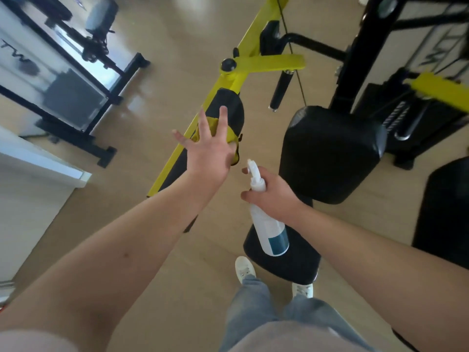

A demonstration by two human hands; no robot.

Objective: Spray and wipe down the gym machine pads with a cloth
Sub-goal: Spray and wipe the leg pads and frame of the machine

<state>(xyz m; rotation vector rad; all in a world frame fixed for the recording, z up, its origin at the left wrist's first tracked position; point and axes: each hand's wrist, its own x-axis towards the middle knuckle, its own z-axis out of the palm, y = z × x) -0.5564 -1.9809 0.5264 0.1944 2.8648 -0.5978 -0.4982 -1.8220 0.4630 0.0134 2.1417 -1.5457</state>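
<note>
Faded blue jeans (253,298), white sneakers (245,269), bare forearms (142,240)

Cloth (232,137) mostly beneath left hand (206,151)

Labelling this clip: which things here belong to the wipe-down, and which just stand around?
In the job: left hand, yellow cloth, narrow black pad, right hand, spray bottle, large black pad.
Just there: hanging black handle, black-framed machine at left.

My left hand (208,151), fingers spread, presses the yellow cloth (232,136) against the black pad (232,105) on the yellow arm (250,34); nearer and right, my right hand (274,194) grips the white spray bottle (269,229).
</note>
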